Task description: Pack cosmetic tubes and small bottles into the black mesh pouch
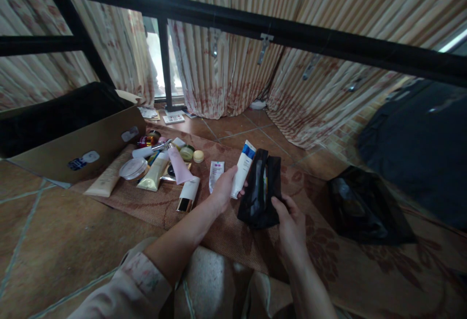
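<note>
My left hand [223, 193] is closed around a white tube with a blue band [242, 169], held upright just left of a black pouch [260, 214]. The pouch is unzipped, and some slim items show inside its mouth. With thumb and fingers, my right hand [292, 219] grips the pouch's right side. Beside my left hand a small white sachet [216, 175] lies on the mat. Farther left are a pink tube [178, 164], a white bottle with a gold and black cap [188, 195], a pale yellow tube [155, 173] and a round clear case [133, 168].
A patterned brown mat [146, 209] covers the tiled floor. At the left stands a cardboard box [91, 146] with something black in it. Another black bag [365, 207] lies at the right by a large dark bag [419, 139]. A black metal bar [237, 15] crosses before the curtains.
</note>
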A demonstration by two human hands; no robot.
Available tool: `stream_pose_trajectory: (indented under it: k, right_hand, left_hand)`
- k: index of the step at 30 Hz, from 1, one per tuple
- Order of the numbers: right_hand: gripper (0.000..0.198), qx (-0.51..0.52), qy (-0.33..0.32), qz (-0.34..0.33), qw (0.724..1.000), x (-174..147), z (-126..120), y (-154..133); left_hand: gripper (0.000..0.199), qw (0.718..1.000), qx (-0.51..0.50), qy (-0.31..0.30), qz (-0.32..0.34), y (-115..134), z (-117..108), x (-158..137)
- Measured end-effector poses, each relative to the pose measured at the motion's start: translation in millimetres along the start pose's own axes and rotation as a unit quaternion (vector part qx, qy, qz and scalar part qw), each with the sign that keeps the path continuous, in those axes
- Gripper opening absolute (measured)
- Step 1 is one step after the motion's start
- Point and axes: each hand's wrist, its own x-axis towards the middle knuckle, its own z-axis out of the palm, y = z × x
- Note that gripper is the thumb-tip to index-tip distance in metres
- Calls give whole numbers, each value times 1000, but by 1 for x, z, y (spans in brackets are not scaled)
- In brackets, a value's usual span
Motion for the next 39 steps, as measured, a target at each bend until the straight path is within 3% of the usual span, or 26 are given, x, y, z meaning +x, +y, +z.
stream_pose_trajectory:
  k: [39]
  right_hand:
    - [40, 14, 6, 14, 1000, 2, 1, 5]
  left_hand:
    - [36, 1000, 2, 9, -1, -1, 1, 1]
